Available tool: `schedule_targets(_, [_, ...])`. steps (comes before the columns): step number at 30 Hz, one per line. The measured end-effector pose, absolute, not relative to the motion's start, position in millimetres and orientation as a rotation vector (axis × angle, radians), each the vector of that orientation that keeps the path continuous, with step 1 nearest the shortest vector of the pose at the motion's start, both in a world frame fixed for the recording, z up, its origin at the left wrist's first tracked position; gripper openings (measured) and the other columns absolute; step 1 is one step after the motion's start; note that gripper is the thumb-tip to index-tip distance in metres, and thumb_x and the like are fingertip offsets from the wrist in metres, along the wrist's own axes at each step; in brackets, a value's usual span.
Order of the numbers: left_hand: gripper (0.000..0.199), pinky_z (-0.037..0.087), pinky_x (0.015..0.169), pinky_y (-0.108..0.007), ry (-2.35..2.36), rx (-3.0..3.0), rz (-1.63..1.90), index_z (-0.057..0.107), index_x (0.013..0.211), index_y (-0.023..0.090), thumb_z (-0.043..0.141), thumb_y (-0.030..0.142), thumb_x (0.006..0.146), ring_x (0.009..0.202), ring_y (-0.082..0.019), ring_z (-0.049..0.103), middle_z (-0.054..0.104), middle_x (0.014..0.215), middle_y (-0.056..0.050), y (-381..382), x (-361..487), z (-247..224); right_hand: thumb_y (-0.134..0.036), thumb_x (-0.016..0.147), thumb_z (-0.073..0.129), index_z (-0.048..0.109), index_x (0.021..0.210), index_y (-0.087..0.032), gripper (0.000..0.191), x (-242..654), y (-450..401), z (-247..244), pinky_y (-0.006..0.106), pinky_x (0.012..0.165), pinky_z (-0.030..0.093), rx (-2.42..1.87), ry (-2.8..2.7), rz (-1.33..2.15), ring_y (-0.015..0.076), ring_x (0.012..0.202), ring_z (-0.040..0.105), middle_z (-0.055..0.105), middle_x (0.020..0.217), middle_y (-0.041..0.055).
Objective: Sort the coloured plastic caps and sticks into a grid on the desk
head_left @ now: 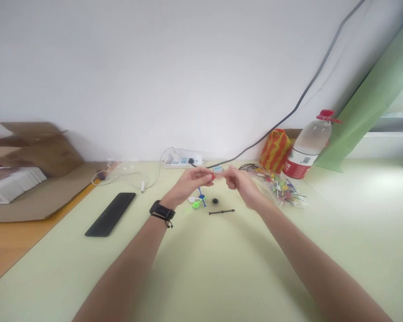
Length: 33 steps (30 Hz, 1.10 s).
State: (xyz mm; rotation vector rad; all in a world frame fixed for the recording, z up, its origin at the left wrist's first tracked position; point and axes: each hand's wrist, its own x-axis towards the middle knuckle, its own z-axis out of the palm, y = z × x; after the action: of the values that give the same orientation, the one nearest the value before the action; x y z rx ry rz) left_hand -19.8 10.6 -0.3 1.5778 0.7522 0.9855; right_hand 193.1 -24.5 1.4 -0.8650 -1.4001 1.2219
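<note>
Between the thumb and fingers of my left hand (193, 182) is a small red plastic piece (212, 177). My right hand (241, 182) is closed just to the right of it, its fingers curled and one fingertip reaching toward the red piece; whatever it may hold is too blurred to make out. Beneath the hands lie a blue connector piece (202, 197), a bright green piece (196, 205) and a white piece (192, 200), close together. A round black piece (215, 201) sits beside them, and nearer to me is a thin black rod (221, 212).
At right, a clear bag of colourful plastic parts (284, 190) lies before a large bottle (307, 147) and a striped bag (275, 151). A power strip (184, 161) stands by the wall. Leftward are a black flat pad (110, 214), a white cable (143, 185) and a cardboard box (53, 150).
</note>
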Motion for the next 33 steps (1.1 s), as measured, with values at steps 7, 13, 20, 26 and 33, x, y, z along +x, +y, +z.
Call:
schedule_targets(7, [0.033,0.056,0.091,-0.039,0.758,1.577,0.972,0.074,0.107,0.016,0.078,0.042,0.087,0.09,-0.02,0.071,0.075,0.104,-0.01,9.2,-19.6,1.7,-0.062,0.091,0.062,0.057,0.061,-0.02,0.052,196.2,-27.1,10.0,0.029,0.054,0.032,-0.852,-1.422,1.111,0.0127,0.058,0.038,0.046,0.062,-0.0009])
schedule_targets(13, [0.037,0.056,0.088,-0.038,0.72,1.575,0.948,0.073,0.109,0.016,0.079,0.043,0.085,0.089,-0.02,0.07,0.075,0.103,-0.011,8.0,-18.5,2.7,-0.056,0.087,0.07,0.062,0.099,-0.023,0.036,190.8,-25.0,2.7,0.027,0.056,0.042,-0.898,-1.516,1.037,0.012,0.059,0.049,0.061,0.075,-0.0017])
schedule_targets(20, [0.034,0.055,0.087,-0.038,0.689,1.6,0.919,0.073,0.104,0.016,0.078,0.044,0.085,0.085,-0.018,0.069,0.074,0.096,-0.009,4.5,-14.4,3.6,-0.052,0.091,0.067,0.066,0.105,-0.022,0.033,190.3,-25.2,0.5,0.028,0.06,0.049,-0.857,-1.691,0.997,0.0159,0.073,0.061,0.068,0.084,0.003])
schedule_targets(26, [0.038,0.055,0.085,-0.036,0.804,1.695,0.871,0.071,0.111,0.019,0.075,0.047,0.087,0.09,-0.02,0.069,0.075,0.097,-0.008,4.6,-13.6,0.7,-0.047,0.091,0.066,0.064,0.099,-0.021,0.027,192.1,-21.5,-5.4,0.03,0.062,0.052,-0.879,-1.703,1.033,0.0154,0.072,0.062,0.069,0.091,0.0042])
schedule_targets(33, [0.038,0.053,0.076,-0.033,0.972,1.971,0.75,0.071,0.112,0.022,0.066,0.053,0.091,0.092,-0.023,0.07,0.077,0.101,-0.007,6.5,-9.7,-11.6,-0.029,0.089,0.059,0.053,0.1,-0.022,0.014,211.1,-9.3,-13.5,0.028,0.063,0.047,-1.107,-1.916,0.856,0.0143,0.068,0.059,0.063,0.084,-0.0013])
